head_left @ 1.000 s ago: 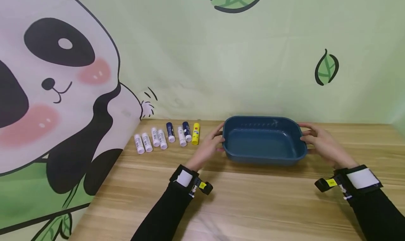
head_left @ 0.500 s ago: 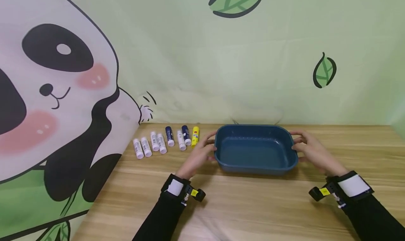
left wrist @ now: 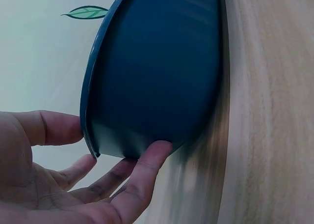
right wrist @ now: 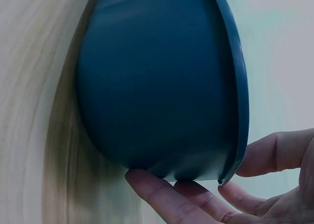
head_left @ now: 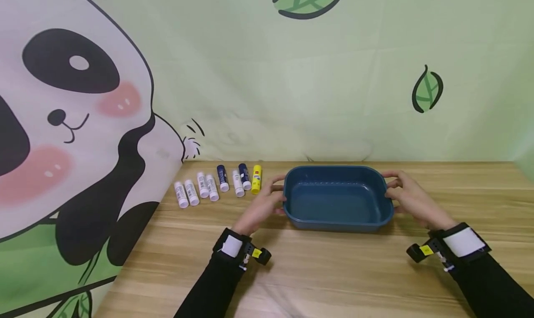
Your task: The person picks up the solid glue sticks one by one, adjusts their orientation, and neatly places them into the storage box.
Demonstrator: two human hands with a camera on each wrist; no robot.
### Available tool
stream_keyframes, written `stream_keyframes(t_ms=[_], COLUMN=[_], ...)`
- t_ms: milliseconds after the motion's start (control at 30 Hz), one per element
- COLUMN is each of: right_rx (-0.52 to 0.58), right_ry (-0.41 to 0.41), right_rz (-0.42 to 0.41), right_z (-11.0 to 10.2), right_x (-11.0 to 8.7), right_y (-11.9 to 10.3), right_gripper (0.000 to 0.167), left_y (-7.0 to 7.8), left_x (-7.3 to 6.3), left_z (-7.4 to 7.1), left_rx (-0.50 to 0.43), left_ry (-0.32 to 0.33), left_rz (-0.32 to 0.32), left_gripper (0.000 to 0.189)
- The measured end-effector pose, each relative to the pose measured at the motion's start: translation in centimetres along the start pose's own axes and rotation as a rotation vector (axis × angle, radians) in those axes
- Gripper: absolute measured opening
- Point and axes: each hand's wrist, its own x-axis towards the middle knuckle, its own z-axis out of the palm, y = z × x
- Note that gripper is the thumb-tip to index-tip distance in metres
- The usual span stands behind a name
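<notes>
A blue rectangular plastic basin (head_left: pixel 338 202) with rounded corners sits on the wooden table, its inside bare. My left hand (head_left: pixel 260 209) holds its left end, and my right hand (head_left: pixel 417 202) holds the right end. In the left wrist view, the thumb (left wrist: pixel 61 128) meets the basin's rim while the fingertips (left wrist: pixel 159 148) press the end wall below it. The right wrist view has a matching grip, with the thumb (right wrist: pixel 265 155) at the rim and fingers (right wrist: pixel 162 194) against the wall.
Left of the basin lie several glue sticks: white ones (head_left: pixel 202 186), two navy ones (head_left: pixel 223 178) and a yellow one (head_left: pixel 256 179), close to my left hand. Behind the wooden table (head_left: pixel 333 271) hangs a green backdrop (head_left: pixel 233 67) printed with a panda and leaves.
Over the first half second both hands slid the basin a little left and toward me. Since then it has stayed in place. The glue sticks have not moved.
</notes>
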Motion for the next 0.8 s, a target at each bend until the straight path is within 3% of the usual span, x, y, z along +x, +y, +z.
stream_keyframes(t_ms=[233,533,800], right_rx=[-0.024,-0.036,-0.046], right_ry=[-0.006,-0.001,0.011], right_rz=[0.003,0.010,-0.038], right_z=[-0.1,0.3,0.3], right_x=[0.0,0.1,-0.2], right_y=[0.0,0.2,1.1], right_gripper=[0.058,0.058,0.054], left_y=[-0.1,-0.3,-0.2], left_x=[0.0,0.0,0.0], left_z=[0.1,0.1,0.0], left_rx=[-0.015,-0.008,0.004], left_ry=[-0.034,-0.021,-0.028], left_rz=[0.012,0.015,-0.008], left_gripper=[0.061,0.060,0.060])
